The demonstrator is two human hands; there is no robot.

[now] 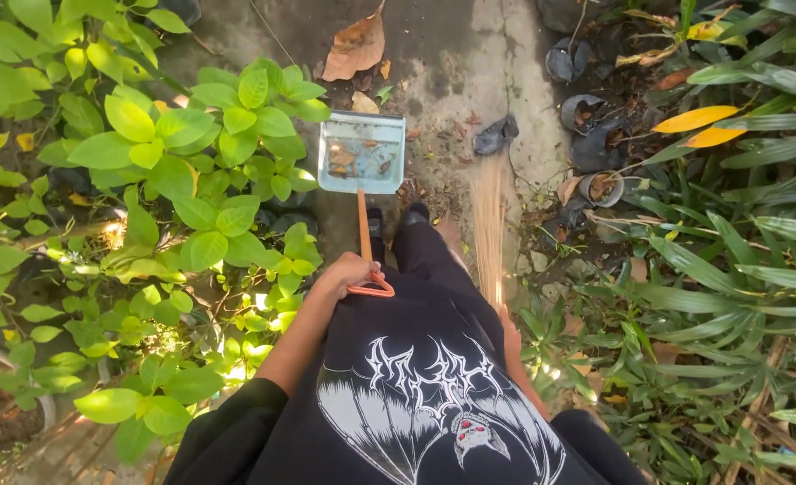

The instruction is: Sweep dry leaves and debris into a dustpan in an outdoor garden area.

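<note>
from the head view i see my left hand point(348, 274) clenched round the orange loop grip at the top of a long orange handle point(364, 235), which runs down and forward to a pale blue rectangular plastic dustpan point(362, 153). the dustpan rests flat on the grey concrete path point(470, 54) just ahead of my 2 black shoes point(396, 218), and a few brown leaf scraps lie inside its tray. my right hand point(510, 337) is low beside my black trouser leg, mostly hidden by my body, wrapped round the top of a bundled straw-coloured stick broom point(488, 220); i cannot tell how tightly it grips. the broom's bristles are blurred and fan out onto the path to the right of the dustpan, near but apart from it. a large dry brown leaf point(356, 47) lies on the concrete beyond the dustpan. bright green leafy shrubs point(191, 162) crowd the left side, and long-bladed green plants point(739, 260) with empty black plastic nursery pots point(586, 112) line the right.
</note>
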